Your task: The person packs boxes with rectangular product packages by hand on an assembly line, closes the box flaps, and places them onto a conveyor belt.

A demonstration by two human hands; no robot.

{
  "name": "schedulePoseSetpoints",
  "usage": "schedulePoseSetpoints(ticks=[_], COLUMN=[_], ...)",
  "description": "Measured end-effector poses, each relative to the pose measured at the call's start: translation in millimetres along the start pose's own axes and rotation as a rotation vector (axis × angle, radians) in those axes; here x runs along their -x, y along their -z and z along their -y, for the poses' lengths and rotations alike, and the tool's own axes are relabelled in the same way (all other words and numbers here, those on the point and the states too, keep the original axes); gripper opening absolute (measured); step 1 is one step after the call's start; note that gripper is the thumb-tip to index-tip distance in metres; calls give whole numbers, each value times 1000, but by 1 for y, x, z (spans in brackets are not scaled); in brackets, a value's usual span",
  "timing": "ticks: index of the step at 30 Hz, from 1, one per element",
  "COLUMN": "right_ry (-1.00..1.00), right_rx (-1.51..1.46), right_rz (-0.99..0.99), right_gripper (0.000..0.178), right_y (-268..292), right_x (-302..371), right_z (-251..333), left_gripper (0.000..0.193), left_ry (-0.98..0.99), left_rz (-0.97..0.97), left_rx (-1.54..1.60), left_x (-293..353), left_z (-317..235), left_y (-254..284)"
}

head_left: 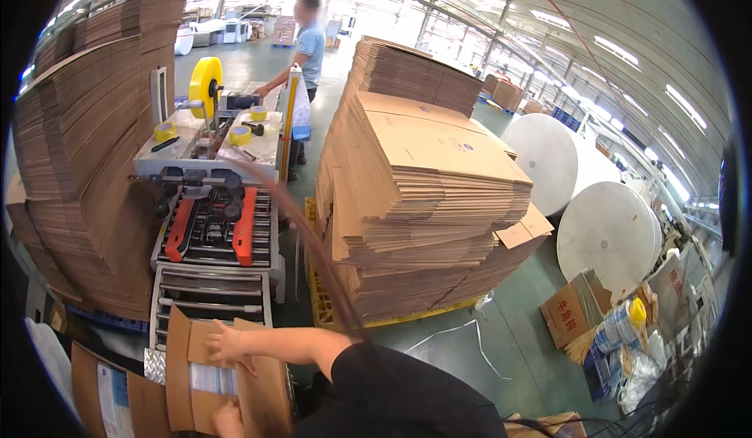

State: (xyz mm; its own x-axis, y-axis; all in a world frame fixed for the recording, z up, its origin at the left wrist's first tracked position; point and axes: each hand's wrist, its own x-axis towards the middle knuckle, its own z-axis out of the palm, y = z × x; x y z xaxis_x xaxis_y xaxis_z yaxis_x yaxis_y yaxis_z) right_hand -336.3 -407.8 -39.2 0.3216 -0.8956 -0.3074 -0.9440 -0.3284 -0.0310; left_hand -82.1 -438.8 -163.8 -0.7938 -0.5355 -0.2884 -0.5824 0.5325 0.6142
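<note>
An open cardboard carton [266, 387] with its flaps up sits at the lower left, at the near end of the roller conveyor. Inside, between the flaps, shows a white-and-blue printed package [211, 378]. My right hand [225, 342] reaches in from the right and lies open, fingers spread, over the carton's far flap. At the near flap, close to the lower edge, my left hand [228, 420] is curled closed, seemingly on the flap; its fingertips are hidden. Left of this carton stands a second open carton [147, 403] holding a similar white-and-blue package [114, 399].
Ahead, the roller conveyor [210, 288] runs into a taping machine [211, 144] with red guides [245, 227] and yellow tape rolls. Flat cardboard stacks [423, 172] rise on both sides. A person [310, 46] stands beyond the machine. Large white rolls [607, 238] stand at right.
</note>
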Motion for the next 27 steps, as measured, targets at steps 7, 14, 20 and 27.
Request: schedulePoseSetpoints(ticks=[7,14,20,27], right_ry=[-627,-680,-481,-361], right_rx=[-740,-743,-652,-292], right_rz=[-275,-400,-596,-629], right_gripper=[120,70,57,59], right_y=[-69,-75,-82,-49], right_x=[35,-20,-84,-111], right_z=[-20,-27,-133,-309], left_gripper=[50,63,64,68], left_ry=[-42,600,429,379], left_rz=[-487,-822,-1178,-1131], left_rx=[-319,364,1319,868], left_x=[26,40,-45,-273], left_z=[-48,-21,-46,-75], left_y=[114,-39,-71,-2])
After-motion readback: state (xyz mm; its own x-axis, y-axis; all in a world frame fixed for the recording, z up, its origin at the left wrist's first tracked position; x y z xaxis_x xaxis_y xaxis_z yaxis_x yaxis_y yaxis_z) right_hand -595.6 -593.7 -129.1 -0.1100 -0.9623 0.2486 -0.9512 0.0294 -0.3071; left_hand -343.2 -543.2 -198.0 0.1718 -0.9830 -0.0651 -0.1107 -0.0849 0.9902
